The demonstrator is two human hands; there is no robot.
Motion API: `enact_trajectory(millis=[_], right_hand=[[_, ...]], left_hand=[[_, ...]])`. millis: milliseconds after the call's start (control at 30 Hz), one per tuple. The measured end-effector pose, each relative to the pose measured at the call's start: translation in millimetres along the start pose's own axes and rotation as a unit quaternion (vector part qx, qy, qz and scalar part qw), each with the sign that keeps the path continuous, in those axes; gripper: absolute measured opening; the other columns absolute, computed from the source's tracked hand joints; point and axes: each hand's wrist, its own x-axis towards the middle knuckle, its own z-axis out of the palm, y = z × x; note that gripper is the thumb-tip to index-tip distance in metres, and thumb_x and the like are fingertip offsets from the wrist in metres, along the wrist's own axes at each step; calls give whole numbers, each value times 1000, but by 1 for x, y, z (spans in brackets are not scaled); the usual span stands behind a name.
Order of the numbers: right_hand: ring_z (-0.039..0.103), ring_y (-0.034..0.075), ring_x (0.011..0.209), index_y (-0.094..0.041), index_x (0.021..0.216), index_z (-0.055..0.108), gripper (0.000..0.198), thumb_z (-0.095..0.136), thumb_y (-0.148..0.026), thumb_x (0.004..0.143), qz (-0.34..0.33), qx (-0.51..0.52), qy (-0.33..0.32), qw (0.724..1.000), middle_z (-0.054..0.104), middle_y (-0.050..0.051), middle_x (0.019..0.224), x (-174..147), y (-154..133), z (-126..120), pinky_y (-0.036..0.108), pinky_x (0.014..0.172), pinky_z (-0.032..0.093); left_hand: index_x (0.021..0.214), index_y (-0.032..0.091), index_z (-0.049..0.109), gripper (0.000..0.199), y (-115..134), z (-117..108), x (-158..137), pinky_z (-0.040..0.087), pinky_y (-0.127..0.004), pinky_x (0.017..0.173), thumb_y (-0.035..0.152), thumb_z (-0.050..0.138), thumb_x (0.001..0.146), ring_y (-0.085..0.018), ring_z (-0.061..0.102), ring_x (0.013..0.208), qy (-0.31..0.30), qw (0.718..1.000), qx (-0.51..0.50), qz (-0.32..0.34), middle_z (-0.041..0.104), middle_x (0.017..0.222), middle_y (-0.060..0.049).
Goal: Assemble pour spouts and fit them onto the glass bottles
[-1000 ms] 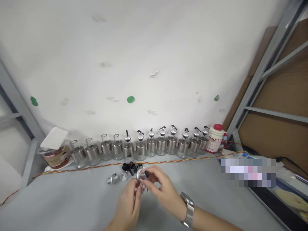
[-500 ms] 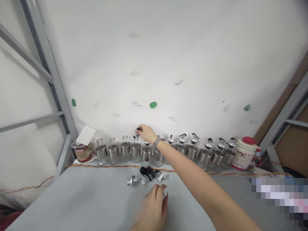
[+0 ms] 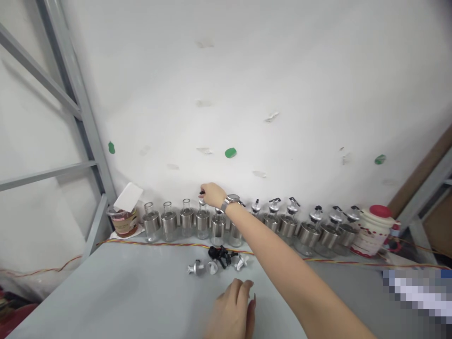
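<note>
My right hand (image 3: 213, 194), with a watch on its wrist, reaches to the back row and pinches a silver and black pourer stopper (image 3: 202, 201) at the mouth of a glass bottle (image 3: 202, 219) with a metal band. How far the stopper sits in the neck is hidden by my fingers. Low in front, my left hand (image 3: 232, 308) hovers over or rests on the grey table, fingers loosely bent and apart, holding nothing. Just beyond it lie loose silver stopper tops (image 3: 196, 268) and a small heap of black spout parts (image 3: 221, 254).
Left of the held stopper stand uncapped bottles (image 3: 169, 222); to the right are bottles with stoppers (image 3: 287, 223). A plastic tub (image 3: 123, 222) and a cream jar with a red lid (image 3: 371, 233) flank the row. A twisted wire (image 3: 158, 243) crosses the grey table (image 3: 116, 287).
The view has shifted slightly, so the bottle row sits a little farther right. My right hand stays on the stopper and is slightly lower over the bottle; my left hand appears slightly nearer.
</note>
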Motion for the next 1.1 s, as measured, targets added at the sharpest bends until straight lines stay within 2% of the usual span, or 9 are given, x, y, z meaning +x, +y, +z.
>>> enact_trajectory(millis=[200, 367, 533, 633, 733, 800, 900, 1000, 1100], right_hand=[[55, 18, 90, -15, 106, 51, 25, 49, -28, 85, -8, -21, -8, 1000, 54, 6, 106, 6, -1, 1, 38, 76, 47], [56, 18, 89, -15, 105, 52, 24, 49, -28, 84, -10, -29, -10, 999, 55, 6, 106, 7, -1, 6, 37, 75, 47], [55, 19, 91, -15, 106, 51, 25, 49, -28, 85, -9, -34, 6, 999, 54, 6, 107, 0, -1, 9, 39, 76, 46], [55, 18, 90, -15, 106, 51, 25, 49, -28, 85, -21, -27, -2, 999, 54, 6, 106, -1, 1, 8, 38, 76, 46], [56, 18, 89, -15, 105, 52, 24, 49, -28, 84, -43, -16, -18, 999, 55, 6, 105, 2, 5, 7, 38, 75, 47], [56, 18, 88, -15, 104, 52, 24, 49, -28, 85, -61, -6, -27, 998, 55, 6, 104, 4, 8, 7, 37, 74, 47], [56, 17, 87, -15, 104, 52, 24, 49, -29, 85, -80, 8, -33, 996, 56, 6, 104, 6, 13, 8, 37, 74, 48], [57, 17, 86, -14, 104, 52, 24, 48, -28, 85, -85, 13, -30, 996, 56, 6, 103, 7, 16, 10, 36, 73, 48], [57, 16, 84, -14, 102, 53, 23, 48, -29, 85, -91, 10, -26, 995, 57, 5, 101, 7, 18, 12, 36, 72, 48]], left_hand=[[108, 23, 40, 36, -2, 13, -3, 52, -28, 56, 10, 41, 74, -19, 62, 71, 12, 1000, -18, 0, 60, 86, -5], [103, 24, 43, 31, -2, 20, -1, 51, -25, 52, 11, 38, 76, -16, 61, 62, 75, 996, -47, 6, 59, 79, -3], [107, 21, 43, 26, -23, -27, 31, 51, -27, 56, 21, 37, 82, -16, 59, 71, 181, 973, -102, -97, 57, 84, -6], [105, 18, 46, 25, -56, -63, 62, 50, -37, 72, 21, 41, 81, -21, 57, 87, 226, 961, -69, -143, 55, 94, -9], [116, 19, 42, 39, -92, -79, 89, 33, -49, 93, 20, 48, 78, -26, 42, 112, 243, 961, -48, -127, 47, 116, -12], [119, 18, 40, 45, -111, -77, 102, 31, -49, 95, 20, 52, 75, -28, 38, 116, 240, 962, -44, -121, 45, 120, -12], [117, 15, 42, 47, -129, -65, 117, 36, -47, 90, 19, 55, 73, -28, 45, 110, 229, 964, -48, -124, 52, 112, -14], [116, 16, 44, 45, -138, -53, 125, 43, -39, 82, 18, 56, 72, -24, 56, 96, 224, 963, -60, -138, 59, 101, -11], [122, 17, 36, 49, -141, -47, 127, 47, -33, 72, 20, 53, 76, -20, 62, 84, 240, 954, -75, -164, 64, 92, -9]])
